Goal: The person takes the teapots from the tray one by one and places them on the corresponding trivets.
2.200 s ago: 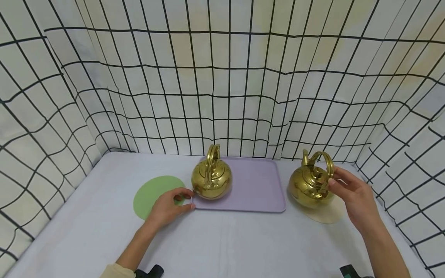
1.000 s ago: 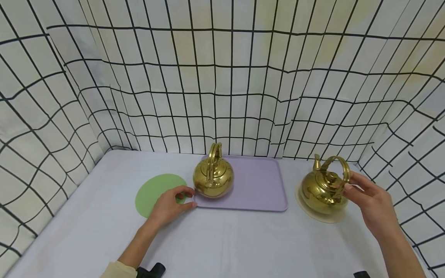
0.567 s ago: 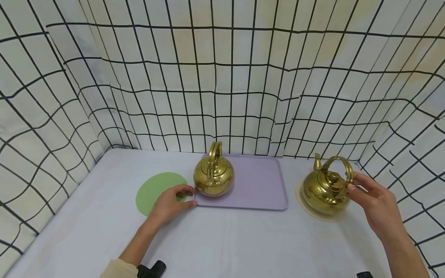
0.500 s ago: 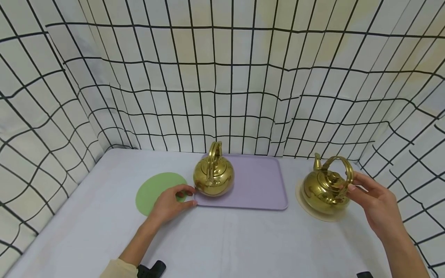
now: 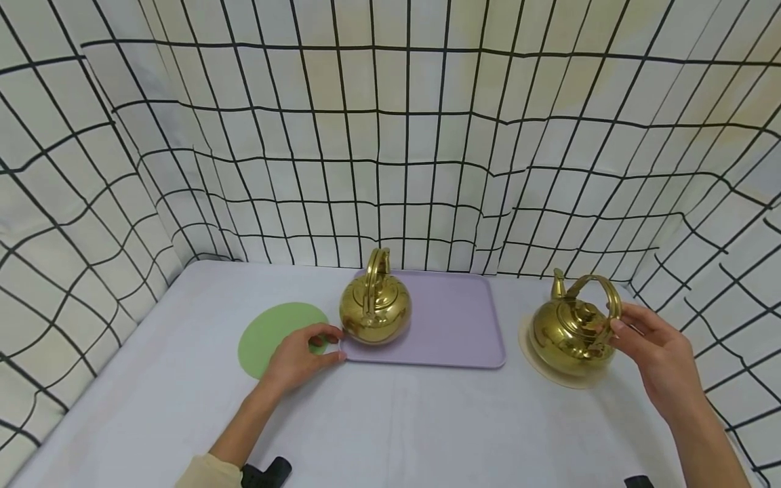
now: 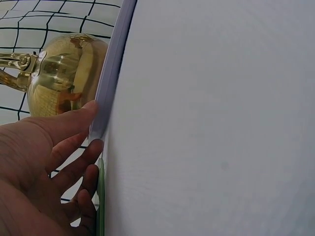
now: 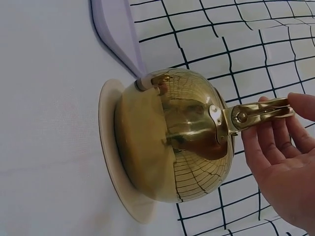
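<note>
My right hand (image 5: pixel 666 360) holds the side of the upright loop handle of a brass kettle (image 5: pixel 569 339), thumb on one side and fingers on the other in the right wrist view. This kettle sits upright on a round cream mat (image 7: pixel 114 162), its spout toward the back. At the left, my left hand (image 5: pixel 294 362) pinches the front left corner of a lilac tray (image 5: pixel 454 325), thumb at the front rim and index finger at the side, as the left wrist view shows. A second brass kettle (image 5: pixel 375 312) stands on the left part of that tray, close to my fingertips.
A round green mat (image 5: pixel 268 339) lies left of the tray, partly behind my left hand. White cloth (image 5: pixel 396 427) covers the table. A white wall with a black grid (image 5: pixel 390 142) closes off the back and both sides.
My right hand has carried its kettle a little to the right, onto the middle of the cream mat; over the last half second it hardly moves. The left hand stays at the tray's corner.
</note>
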Demonstrator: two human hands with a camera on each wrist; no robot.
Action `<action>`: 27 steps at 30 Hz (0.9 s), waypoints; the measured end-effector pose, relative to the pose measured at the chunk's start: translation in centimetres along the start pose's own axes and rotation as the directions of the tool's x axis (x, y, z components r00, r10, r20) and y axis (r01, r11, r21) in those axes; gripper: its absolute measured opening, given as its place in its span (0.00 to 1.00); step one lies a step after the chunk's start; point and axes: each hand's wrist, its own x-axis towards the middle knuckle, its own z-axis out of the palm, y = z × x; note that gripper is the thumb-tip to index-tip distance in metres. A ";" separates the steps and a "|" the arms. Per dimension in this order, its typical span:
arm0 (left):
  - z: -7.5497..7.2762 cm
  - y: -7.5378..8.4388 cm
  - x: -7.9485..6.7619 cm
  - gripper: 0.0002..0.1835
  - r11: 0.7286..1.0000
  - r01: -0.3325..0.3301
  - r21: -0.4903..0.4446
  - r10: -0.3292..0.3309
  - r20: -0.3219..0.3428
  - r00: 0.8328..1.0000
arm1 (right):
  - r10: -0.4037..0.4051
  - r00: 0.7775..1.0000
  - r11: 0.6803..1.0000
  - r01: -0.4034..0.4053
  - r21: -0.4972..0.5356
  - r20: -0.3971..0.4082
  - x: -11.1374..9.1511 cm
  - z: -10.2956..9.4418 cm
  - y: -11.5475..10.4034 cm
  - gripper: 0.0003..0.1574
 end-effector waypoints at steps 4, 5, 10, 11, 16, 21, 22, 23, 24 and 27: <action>0.0 0.0 -0.1 0.18 1.000 -0.001 -0.001 0.001 0.000 1.000 | -0.002 1.000 0.996 -0.001 -0.085 -0.027 -0.1 0.3 0.1 0.18; 0.0 0.0 -0.1 0.18 1.000 -0.001 -0.002 0.001 -0.002 1.000 | -0.001 0.999 0.994 -0.003 -0.111 -0.035 -0.1 0.4 0.1 0.18; 0.0 0.1 -0.2 0.19 1.000 -0.005 -0.008 0.005 0.001 1.000 | -0.004 0.991 0.957 -0.036 -0.287 -0.137 -0.1 1.0 0.0 0.18; 0.0 0.2 -0.2 0.19 1.000 -0.004 -0.011 0.004 0.001 1.000 | -0.004 0.986 0.942 -0.053 -0.333 -0.167 -0.1 1.1 0.0 0.18; 0.1 0.4 -0.2 0.19 1.000 -0.004 -0.011 0.004 0.009 1.000 | -0.059 0.947 0.843 -0.123 -0.523 -0.317 -0.2 2.1 -0.5 0.23; 0.1 0.5 -0.2 0.19 1.000 0.001 -0.005 -0.001 0.006 1.000 | -0.229 0.880 0.813 -0.061 -0.579 -0.415 0.0 3.1 -0.9 0.24; 0.2 0.4 -0.2 0.19 1.000 -0.002 0.000 0.002 0.006 1.000 | -0.264 0.866 0.810 -0.041 -0.585 -0.425 0.1 3.2 -1.0 0.24; 0.2 0.4 -0.2 0.19 1.000 0.001 0.001 -0.001 0.004 1.000 | -0.297 0.854 0.803 -0.019 -0.595 -0.428 0.1 3.3 -1.0 0.24; 0.2 0.4 -0.2 0.19 1.000 0.002 0.002 -0.002 0.004 1.000 | -0.326 0.844 0.794 0.000 -0.608 -0.426 0.1 3.5 -1.1 0.24; 0.1 0.3 -0.2 0.18 1.000 0.003 0.005 -0.003 0.001 1.000 | -0.394 0.824 0.766 0.050 -0.641 -0.407 0.1 3.8 -1.3 0.24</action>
